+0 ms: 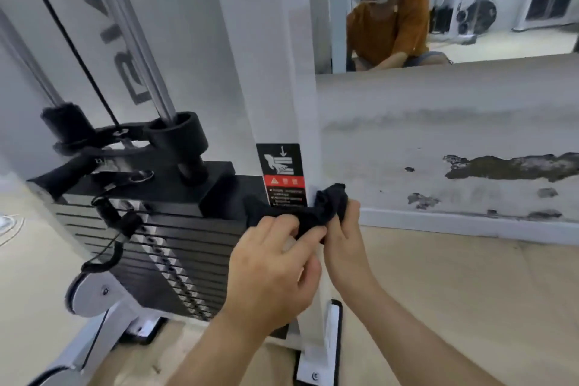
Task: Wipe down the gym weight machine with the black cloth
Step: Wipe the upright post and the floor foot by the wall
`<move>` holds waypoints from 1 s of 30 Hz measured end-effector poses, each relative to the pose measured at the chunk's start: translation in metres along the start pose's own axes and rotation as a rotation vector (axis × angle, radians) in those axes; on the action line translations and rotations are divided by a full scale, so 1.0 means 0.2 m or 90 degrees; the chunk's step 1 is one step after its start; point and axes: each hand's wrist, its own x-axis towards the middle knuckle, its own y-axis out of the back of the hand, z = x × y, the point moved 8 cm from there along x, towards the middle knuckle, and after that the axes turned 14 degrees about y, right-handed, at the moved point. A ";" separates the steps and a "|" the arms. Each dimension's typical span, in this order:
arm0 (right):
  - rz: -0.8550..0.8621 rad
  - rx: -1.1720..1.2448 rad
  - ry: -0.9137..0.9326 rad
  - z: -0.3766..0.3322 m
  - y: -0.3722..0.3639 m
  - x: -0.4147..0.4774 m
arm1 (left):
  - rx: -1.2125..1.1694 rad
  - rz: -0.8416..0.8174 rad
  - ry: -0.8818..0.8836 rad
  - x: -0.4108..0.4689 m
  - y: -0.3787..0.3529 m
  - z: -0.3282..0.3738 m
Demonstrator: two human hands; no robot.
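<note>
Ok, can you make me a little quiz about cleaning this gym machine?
1. True or false: only one hand holds the crumpled black cloth.
2. The cloth is right beside: A) a black-and-red warning sticker B) a blue bottle C) a yellow ball.
3. Fill in: the stack of black metal weight plates sits to the hands' ____.
Key: 1 false, the left hand and right hand both grip it; 2 A; 3 left.

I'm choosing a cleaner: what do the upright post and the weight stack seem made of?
Upright post: probably painted metal, smooth white matte surface with straight edges. Weight stack: probably black-coated steel, thin flat plates with a dull sheen.
</note>
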 end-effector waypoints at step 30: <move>-0.219 -0.365 0.102 -0.23 0.44 0.70 | 0.077 0.020 0.096 0.03 0.07 0.01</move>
